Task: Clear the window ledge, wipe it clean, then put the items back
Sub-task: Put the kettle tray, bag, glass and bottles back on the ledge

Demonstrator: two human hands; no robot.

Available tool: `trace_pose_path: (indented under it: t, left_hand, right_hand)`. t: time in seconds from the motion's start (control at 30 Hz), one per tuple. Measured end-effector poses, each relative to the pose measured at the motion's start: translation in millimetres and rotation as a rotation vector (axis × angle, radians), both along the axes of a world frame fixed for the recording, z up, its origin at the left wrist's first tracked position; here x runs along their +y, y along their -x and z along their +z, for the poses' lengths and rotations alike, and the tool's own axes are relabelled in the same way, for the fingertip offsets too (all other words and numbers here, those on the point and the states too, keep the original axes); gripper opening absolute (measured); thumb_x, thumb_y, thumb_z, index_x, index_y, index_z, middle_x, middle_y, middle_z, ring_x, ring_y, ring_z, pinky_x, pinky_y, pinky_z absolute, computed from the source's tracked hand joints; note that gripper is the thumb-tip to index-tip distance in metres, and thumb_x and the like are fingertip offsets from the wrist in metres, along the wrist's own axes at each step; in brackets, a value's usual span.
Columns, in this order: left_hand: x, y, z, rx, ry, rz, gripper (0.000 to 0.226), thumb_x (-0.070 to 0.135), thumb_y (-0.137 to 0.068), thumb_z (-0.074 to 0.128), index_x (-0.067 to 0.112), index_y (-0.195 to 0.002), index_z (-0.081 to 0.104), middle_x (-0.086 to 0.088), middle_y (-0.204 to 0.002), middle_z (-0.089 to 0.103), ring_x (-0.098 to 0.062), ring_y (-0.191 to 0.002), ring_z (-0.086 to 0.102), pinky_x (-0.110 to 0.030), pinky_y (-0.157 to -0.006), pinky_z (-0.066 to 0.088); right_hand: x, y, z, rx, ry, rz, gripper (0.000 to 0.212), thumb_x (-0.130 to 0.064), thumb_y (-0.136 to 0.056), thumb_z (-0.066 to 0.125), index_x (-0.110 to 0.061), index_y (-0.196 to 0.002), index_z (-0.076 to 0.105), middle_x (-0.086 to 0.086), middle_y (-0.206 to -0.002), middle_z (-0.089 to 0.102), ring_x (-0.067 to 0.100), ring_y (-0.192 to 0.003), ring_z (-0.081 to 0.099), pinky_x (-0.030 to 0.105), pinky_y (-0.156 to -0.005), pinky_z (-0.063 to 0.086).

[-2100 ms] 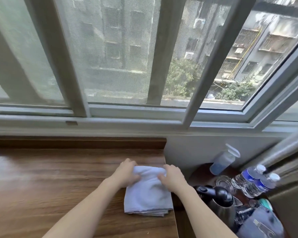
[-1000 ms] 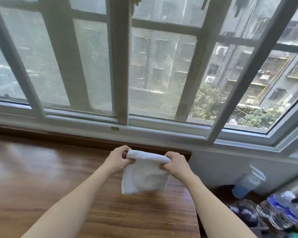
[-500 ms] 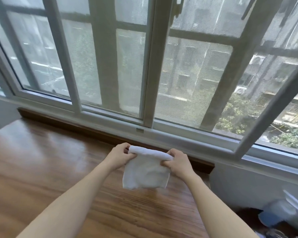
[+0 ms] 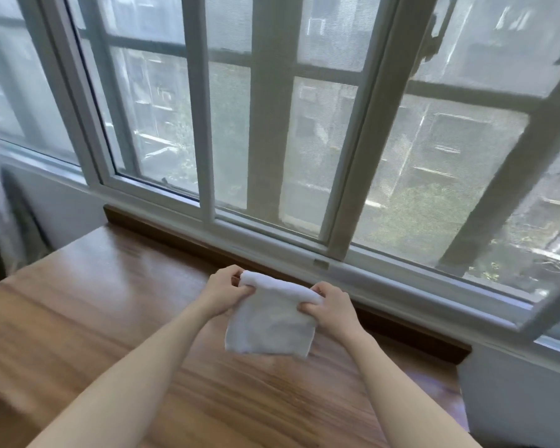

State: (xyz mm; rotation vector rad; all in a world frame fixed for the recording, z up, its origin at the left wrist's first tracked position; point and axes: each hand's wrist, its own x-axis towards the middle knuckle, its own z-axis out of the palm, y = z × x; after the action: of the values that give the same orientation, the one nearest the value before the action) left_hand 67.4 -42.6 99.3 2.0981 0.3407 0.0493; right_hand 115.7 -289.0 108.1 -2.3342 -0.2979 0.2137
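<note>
Above the brown wooden window ledge (image 4: 110, 318) | left hand (image 4: 223, 294) and right hand (image 4: 332, 308) each pinched a top corner of the folded white cloth (image 4: 269, 324) | it hung clear of the wood, probably readied for wiping | white-framed window (image 4: 207, 124) behind.

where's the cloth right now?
In the head view the white cloth hangs centre frame, pinched at its top edge by the left hand and right hand, above the wooden ledge near the window frame.
</note>
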Motion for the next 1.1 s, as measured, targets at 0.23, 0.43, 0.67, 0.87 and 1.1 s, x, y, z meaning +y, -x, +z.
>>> trace_pose_path:
  t: [0.23, 0.43, 0.67, 0.87, 1.1]
  left_hand:
    - [112.0, 1.4, -5.2, 0.039, -0.019, -0.02, 0.019, 0.03, -0.074, 0.075, 0.029, -0.088, 0.063, 0.006, -0.089, 0.07, -0.01, -0.09, 0.065, -0.031, -0.077, 0.054]
    - [188.9, 6.2, -13.5, 0.049, -0.004, -0.054, 0.02, 0.031, -0.072, 0.073, 0.026, -0.089, 0.062, 0.002, -0.09, 0.072, -0.014, -0.09, 0.068, -0.042, -0.084, 0.056]
    - [226.9, -0.3, -14.8, 0.064, -0.022, -0.047, 0.016, 0.022, -0.082, 0.071, 0.02, -0.096, 0.063, 0.003, -0.092, 0.071, -0.008, -0.086, 0.065, -0.024, -0.069, 0.051]
    - [238.4, -9.3, -21.1, 0.039, -0.003, -0.031, 0.016, 0.017, -0.086, 0.069, 0.018, -0.101, 0.063, 0.002, -0.092, 0.071, -0.006, -0.084, 0.065, -0.016, -0.062, 0.046]
    - [257.7, -34.3, -38.7, 0.079, 0.012, -0.029, 0.017, 0.02, -0.085, 0.07, 0.021, -0.101, 0.064, 0.004, -0.09, 0.072, -0.007, -0.084, 0.067, -0.019, -0.064, 0.049]
  right_hand:
    - [111.1, 12.3, -9.5, 0.033, -0.047, -0.056, 0.021, -0.032, -0.073, 0.079, -0.023, -0.084, 0.064, -0.009, -0.082, 0.067, 0.01, -0.079, 0.061, 0.024, -0.062, 0.044]
    - [186.8, 25.9, -18.0, 0.057, -0.045, -0.093, 0.021, -0.034, -0.072, 0.078, -0.023, -0.082, 0.064, -0.006, -0.08, 0.068, 0.012, -0.077, 0.062, 0.029, -0.064, 0.046]
    - [227.8, 23.0, -20.3, 0.042, 0.016, -0.075, 0.022, -0.035, -0.077, 0.076, -0.021, -0.089, 0.064, -0.007, -0.084, 0.065, 0.017, -0.084, 0.059, 0.03, -0.067, 0.043]
    - [239.3, 1.3, -26.8, 0.072, -0.005, -0.044, 0.021, -0.037, -0.077, 0.077, -0.023, -0.087, 0.064, -0.006, -0.084, 0.068, 0.015, -0.083, 0.061, 0.031, -0.07, 0.046]
    - [260.4, -17.6, -37.8, 0.118, 0.016, -0.057, 0.022, -0.035, -0.079, 0.075, -0.019, -0.091, 0.066, -0.005, -0.086, 0.067, 0.017, -0.085, 0.061, 0.03, -0.07, 0.044]
